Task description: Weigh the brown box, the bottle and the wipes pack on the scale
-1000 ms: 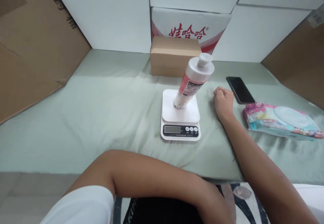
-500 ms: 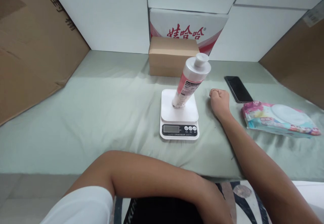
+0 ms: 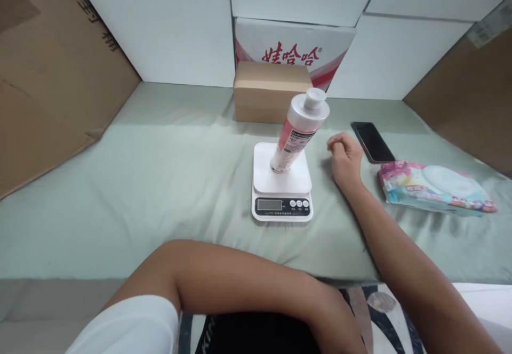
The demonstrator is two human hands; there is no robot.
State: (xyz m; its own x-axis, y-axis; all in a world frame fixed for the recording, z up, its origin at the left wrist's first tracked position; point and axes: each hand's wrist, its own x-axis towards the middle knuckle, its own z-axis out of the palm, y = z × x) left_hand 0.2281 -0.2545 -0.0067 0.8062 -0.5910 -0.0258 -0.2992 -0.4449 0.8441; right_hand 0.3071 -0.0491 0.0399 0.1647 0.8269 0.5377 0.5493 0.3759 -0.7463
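— So, seeing what on the worktop [image 3: 160, 183]?
— Lying under pale green cloth, walled by white panels and cardboard. Carrying a white scale [image 3: 282, 187] with a bottle [image 3: 296, 133] standing on its platform, leaning right.
— Changing since half a second ago?
— Loosening from a fist, the right hand [image 3: 344, 158]; fingers now uncurling partway, gripping nothing.
— Sitting where?
— Resting on the cloth just right of the scale, beside a phone [image 3: 373, 142] and wipes pack [image 3: 434, 187]. Left forearm lying across the lap, its hand hidden, so cannot tell.

Green cloth [image 3: 160, 173] lies open left; phone [image 3: 372, 142], wipes pack [image 3: 436, 187] crowd right.
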